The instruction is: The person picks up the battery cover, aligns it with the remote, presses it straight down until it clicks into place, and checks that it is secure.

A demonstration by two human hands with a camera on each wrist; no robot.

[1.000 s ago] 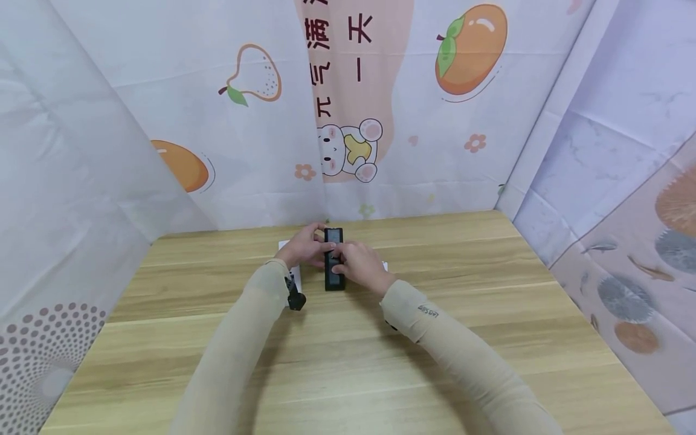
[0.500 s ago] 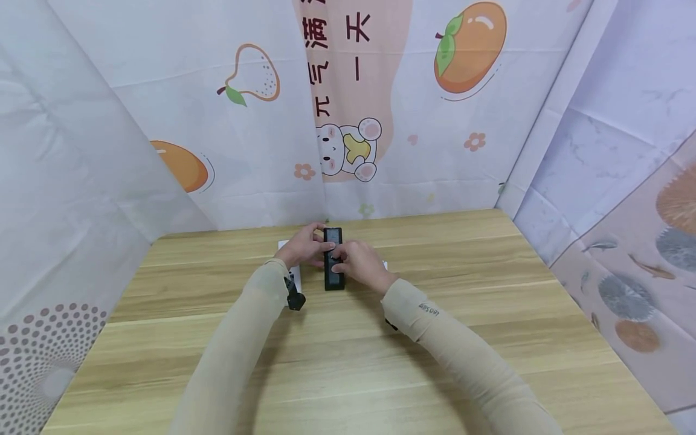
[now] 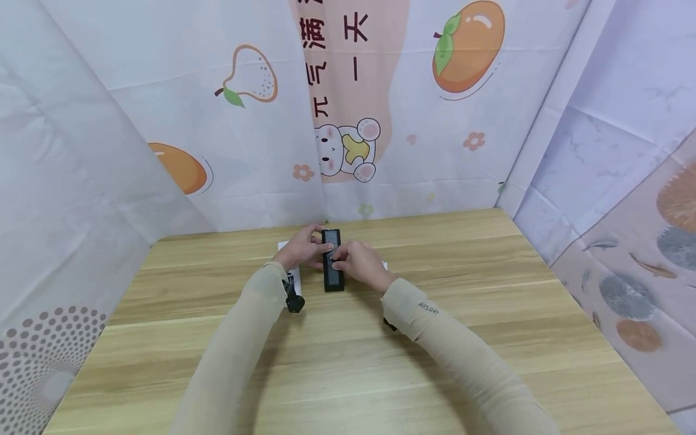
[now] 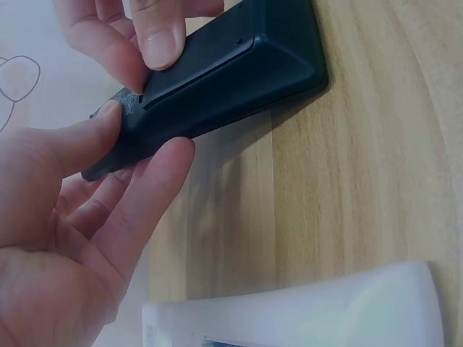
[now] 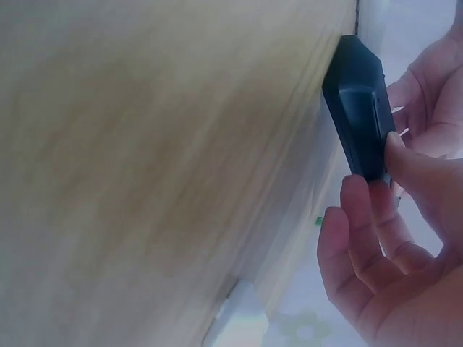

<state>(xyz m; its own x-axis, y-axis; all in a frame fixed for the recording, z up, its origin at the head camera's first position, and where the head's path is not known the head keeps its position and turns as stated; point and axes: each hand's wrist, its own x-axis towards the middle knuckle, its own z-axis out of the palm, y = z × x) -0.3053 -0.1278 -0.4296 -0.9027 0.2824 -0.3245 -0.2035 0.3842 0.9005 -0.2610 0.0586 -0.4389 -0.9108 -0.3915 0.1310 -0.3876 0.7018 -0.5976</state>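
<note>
A black remote control (image 3: 333, 281) lies back side up between both hands near the table's far edge. Its battery cover (image 4: 210, 54) appears to be on, with the narrow seam showing in the left wrist view. My left hand (image 3: 301, 246) holds the far part of the remote, thumb on the back and fingers at the side and below. From the right, my right hand (image 3: 361, 264) grips it around the middle, with the thumb (image 4: 159, 47) pressing on the cover. The hands hide part of the cover.
A white, long, smooth object (image 4: 304, 311) lies left of the remote, partly under the left wrist. Another white object (image 5: 239, 318) shows beyond the right hand. The wooden table (image 3: 348, 374) ends at a printed curtain (image 3: 244, 151).
The remote has shifted very slightly left and tilted a little. My right thumb and fingers have moved slightly on its back; the left hand keeps its hold.
</note>
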